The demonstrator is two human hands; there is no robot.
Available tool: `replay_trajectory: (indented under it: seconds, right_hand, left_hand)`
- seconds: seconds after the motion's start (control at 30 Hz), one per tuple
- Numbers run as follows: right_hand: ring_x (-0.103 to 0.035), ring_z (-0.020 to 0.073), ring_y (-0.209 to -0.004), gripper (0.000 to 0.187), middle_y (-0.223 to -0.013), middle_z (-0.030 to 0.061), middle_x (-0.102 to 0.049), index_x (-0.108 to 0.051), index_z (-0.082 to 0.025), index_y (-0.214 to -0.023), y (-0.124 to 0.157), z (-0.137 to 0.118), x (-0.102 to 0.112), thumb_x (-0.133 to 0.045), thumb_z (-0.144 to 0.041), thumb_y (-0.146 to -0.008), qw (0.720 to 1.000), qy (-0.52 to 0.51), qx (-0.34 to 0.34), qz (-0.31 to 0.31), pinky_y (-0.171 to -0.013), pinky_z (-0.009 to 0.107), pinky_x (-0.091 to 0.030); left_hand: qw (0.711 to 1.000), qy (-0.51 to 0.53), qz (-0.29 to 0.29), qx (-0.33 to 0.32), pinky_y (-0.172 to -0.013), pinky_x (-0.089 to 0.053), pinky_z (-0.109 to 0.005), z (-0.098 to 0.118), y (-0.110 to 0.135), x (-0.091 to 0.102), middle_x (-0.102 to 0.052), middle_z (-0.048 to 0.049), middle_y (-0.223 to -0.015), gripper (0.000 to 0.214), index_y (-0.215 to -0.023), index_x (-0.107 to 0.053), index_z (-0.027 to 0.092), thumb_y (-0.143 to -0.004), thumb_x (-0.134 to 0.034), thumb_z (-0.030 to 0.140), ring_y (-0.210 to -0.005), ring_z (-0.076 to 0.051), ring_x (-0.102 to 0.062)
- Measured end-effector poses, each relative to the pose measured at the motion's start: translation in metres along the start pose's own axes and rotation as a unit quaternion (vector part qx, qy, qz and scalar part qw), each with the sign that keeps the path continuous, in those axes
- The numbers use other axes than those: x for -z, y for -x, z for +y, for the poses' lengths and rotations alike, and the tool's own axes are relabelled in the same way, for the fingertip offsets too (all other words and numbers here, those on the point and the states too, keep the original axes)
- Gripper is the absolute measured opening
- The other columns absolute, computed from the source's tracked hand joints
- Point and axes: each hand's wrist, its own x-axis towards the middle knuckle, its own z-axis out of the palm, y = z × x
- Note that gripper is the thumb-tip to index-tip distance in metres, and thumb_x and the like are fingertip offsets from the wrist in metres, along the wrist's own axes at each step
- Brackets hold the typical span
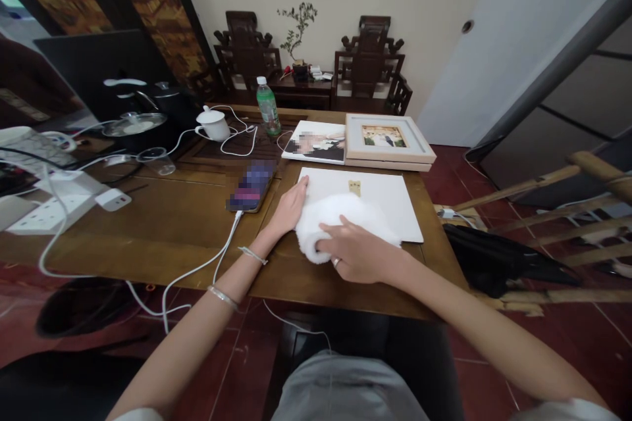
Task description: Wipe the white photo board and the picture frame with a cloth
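A white panel [385,207] with a small brass-coloured hanging plate [354,187] lies flat on the table. My left hand [292,202] rests along the panel's left edge, its fingers stretched out. On the near part of the panel is a fluffy white cloth [340,212], bunched and partly rolled at its left end. My right hand [353,247] is closed on this cloth from the near side, some fingers pressed on top. A ring shows on that hand. The cloth hides the panel's near left corner.
Behind the panel lie a photo print [316,143] and stacked framed pictures [388,138]. A green-labelled bottle [267,105], a lidded white cup [213,123] and a phone [253,185] on a cable stand left. Further left are a power strip [54,207] and a plastic cup [157,161].
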Motion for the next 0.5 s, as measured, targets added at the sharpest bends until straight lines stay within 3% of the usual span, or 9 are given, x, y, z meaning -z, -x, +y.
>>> replay_trajectory:
  seconds: [0.1, 0.2, 0.37, 0.5]
  right_hand:
    - [-0.064, 0.0240, -0.083, 0.032, -0.089, 0.0117, -0.069, -0.064, -0.017, -0.099, 0.001, 0.018, 0.010, -0.041, -0.008, -0.077, 0.997, 0.020, -0.080, -0.014, -0.079, 0.038, -0.044]
    - [-0.063, 0.0249, -0.080, 0.036, -0.090, 0.0123, -0.069, -0.062, -0.017, -0.105, -0.013, 0.045, 0.013, -0.040, -0.008, -0.079, 0.986, 0.046, -0.161, 0.006, -0.071, 0.034, -0.043]
    - [-0.061, 0.0286, -0.094, 0.037, -0.103, 0.0152, -0.067, -0.060, -0.016, -0.111, -0.061, 0.079, 0.013, -0.037, -0.013, -0.082, 0.969, 0.027, -0.240, 0.049, -0.076, 0.036, -0.043]
    - [-0.058, 0.0278, -0.103, 0.036, -0.114, 0.0125, -0.065, -0.061, -0.017, -0.112, -0.102, 0.088, 0.013, -0.038, -0.017, -0.083, 0.967, -0.013, -0.243, 0.073, -0.084, 0.035, -0.043]
  left_hand:
    - [0.998, -0.040, -0.036, -0.032, -0.115, -0.023, -0.042, -0.005, -0.001, -0.004, -0.047, -0.0112, -0.141, 0.055, -0.131, -0.051, 0.012, -0.094, -0.029, 0.046, -0.136, -0.022, -0.035]
    - [0.996, -0.060, -0.049, -0.049, -0.114, -0.023, -0.043, -0.009, -0.002, -0.005, -0.046, -0.0097, -0.142, 0.050, -0.131, -0.051, 0.014, -0.094, -0.031, 0.040, -0.136, -0.022, -0.035]
    - [0.994, -0.079, -0.051, -0.059, -0.114, -0.025, -0.043, -0.007, -0.003, -0.003, -0.049, -0.0092, -0.140, 0.047, -0.128, -0.055, 0.014, -0.092, -0.034, 0.038, -0.134, -0.022, -0.039]
    - [0.993, -0.087, -0.045, -0.060, -0.114, -0.027, -0.041, -0.005, -0.003, -0.002, -0.050, -0.0133, -0.138, 0.050, -0.125, -0.056, 0.008, -0.092, -0.035, 0.038, -0.133, -0.024, -0.041]
